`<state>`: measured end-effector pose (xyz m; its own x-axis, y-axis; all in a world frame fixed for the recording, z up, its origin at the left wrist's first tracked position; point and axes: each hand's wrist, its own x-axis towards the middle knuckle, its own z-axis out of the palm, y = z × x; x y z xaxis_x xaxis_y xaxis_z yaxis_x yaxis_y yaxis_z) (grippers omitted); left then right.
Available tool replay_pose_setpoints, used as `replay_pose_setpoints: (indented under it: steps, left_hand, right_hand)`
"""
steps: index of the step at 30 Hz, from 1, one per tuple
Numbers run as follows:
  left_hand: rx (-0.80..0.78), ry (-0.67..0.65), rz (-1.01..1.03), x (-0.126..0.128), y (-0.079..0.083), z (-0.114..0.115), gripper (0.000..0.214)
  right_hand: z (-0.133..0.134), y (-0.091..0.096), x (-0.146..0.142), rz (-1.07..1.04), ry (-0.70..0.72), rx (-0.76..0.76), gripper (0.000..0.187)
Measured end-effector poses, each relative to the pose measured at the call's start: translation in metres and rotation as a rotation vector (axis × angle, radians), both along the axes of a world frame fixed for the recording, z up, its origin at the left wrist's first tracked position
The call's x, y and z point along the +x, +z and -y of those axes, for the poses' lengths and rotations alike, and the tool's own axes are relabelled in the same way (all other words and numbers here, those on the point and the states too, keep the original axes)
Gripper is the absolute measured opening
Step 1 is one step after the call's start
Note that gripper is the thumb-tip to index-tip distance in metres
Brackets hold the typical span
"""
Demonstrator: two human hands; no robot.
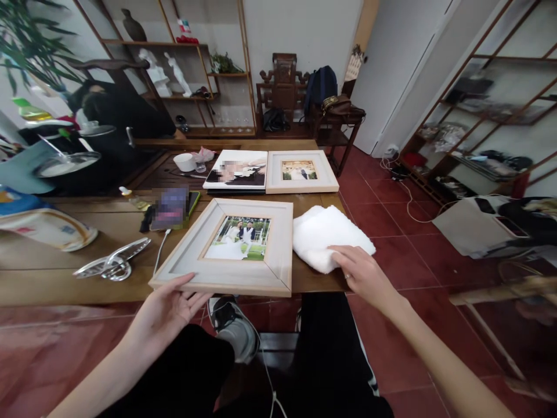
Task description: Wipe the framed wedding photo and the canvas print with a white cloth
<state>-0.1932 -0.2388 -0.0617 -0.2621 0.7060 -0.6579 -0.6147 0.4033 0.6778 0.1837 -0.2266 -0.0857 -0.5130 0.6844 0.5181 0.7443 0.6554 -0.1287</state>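
A light wooden picture frame (278, 232) with a wide pale mat and a wedding photo lies face up at the table's near edge. My left hand (167, 305) grips its near-left edge, thumb on top and fingers underneath. Just right of the frame is a folded fluffy white towel (326, 229). My right hand (361, 276) pinches the towel's near edge. Beyond them, a second framed photo (322, 180) lies beside a white-edged picture (248, 158), both flat on the table.
On the wooden table (39, 287) to the left are a silver metal ornament (114, 264), a phone (170, 206) with a charging cable and a large detergent bottle (47, 223). A white cup (185, 162) stands farther back. Shelves and a wooden chair (282, 87) are behind.
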Motion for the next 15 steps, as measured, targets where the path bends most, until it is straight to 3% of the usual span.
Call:
replay_pose_setpoints:
  steps: [5,12,15]
  left_hand:
    - [0.005,-0.029,0.038,0.000,-0.005,0.001,0.031]
    - [-0.013,-0.059,0.092,0.015,-0.013,0.001,0.043]
    - [-0.046,-0.102,0.077,0.019,-0.019,0.001,0.041]
  right_hand:
    - [0.012,-0.010,0.017,0.122,0.046,0.161,0.036]
    - [0.025,-0.010,0.010,0.123,-0.025,0.048,0.017]
    - [0.018,-0.015,0.002,0.112,-0.099,0.085,0.025]
